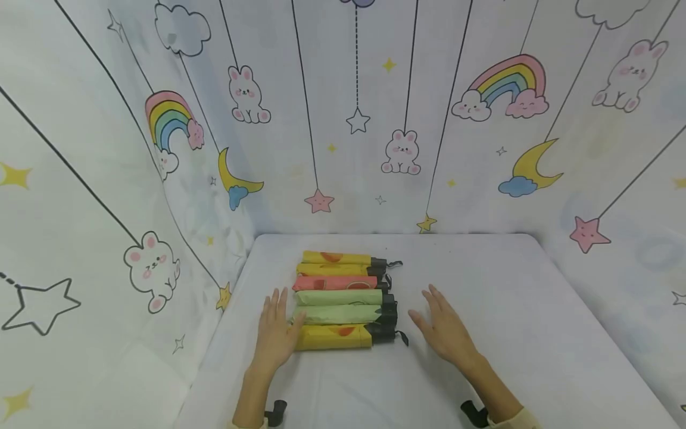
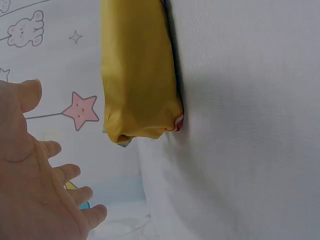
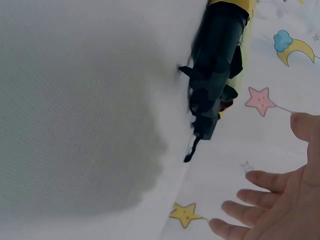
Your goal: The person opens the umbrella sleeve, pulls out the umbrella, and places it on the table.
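Several folded umbrellas lie side by side in a row in the head view, black handles to the right. Nearest me is a yellow umbrella (image 1: 334, 338); beyond it come two light green umbrellas (image 1: 337, 314), a red umbrella (image 1: 337, 283) and two more yellow umbrellas (image 1: 334, 258). My left hand (image 1: 276, 336) is at their left ends, fingers straight, its thumb overlapping a green one in this view. Off the handle ends, my right hand (image 1: 447, 333) has its fingers extended and holds nothing. The left wrist view shows the near yellow umbrella's end (image 2: 140, 75); the right wrist view shows black handles (image 3: 217, 55).
Everything lies on a white-covered table (image 1: 509, 298). Behind and beside it hangs a white cloth backdrop (image 1: 332, 77) printed with rabbits, stars, moons and rainbows. Wrist straps (image 1: 277, 412) (image 1: 474, 413) sit under both forearms.
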Demonstrator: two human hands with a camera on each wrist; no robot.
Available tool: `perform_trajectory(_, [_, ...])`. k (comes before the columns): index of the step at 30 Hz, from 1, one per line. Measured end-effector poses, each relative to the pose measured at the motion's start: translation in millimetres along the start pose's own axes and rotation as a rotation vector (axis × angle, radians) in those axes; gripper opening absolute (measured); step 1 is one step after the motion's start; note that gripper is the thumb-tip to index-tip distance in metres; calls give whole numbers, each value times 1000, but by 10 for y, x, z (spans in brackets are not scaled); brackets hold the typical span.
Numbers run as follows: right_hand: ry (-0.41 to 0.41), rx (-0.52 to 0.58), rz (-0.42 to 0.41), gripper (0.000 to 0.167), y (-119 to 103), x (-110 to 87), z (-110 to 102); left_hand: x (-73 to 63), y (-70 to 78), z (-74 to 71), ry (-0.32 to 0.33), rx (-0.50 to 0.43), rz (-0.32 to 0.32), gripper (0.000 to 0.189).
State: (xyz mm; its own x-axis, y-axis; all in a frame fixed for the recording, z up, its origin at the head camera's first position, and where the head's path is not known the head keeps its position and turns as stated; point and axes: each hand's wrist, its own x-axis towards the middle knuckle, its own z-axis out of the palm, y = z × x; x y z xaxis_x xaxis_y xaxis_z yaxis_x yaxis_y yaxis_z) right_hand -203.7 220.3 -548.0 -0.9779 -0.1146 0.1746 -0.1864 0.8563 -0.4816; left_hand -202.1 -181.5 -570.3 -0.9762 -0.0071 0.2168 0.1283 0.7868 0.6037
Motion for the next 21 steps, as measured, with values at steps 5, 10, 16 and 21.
perform_trajectory(5, [-13, 28, 23, 82, -56, -12, 4, -82, 44, -18, -42, -51, -39, 81])
perform_trajectory(10, [-42, 68, 50, 80, -132, -34, 1, -134, 25, 33, -42, -135, -59, 82])
perform_trajectory(16, [-60, 95, 69, 74, -188, -45, 72, -153, 13, 28, -59, -240, -100, 83])
perform_trajectory(21, [-64, 160, 63, 68, -235, -66, 122, -204, -10, 49, -87, -326, -167, 84])
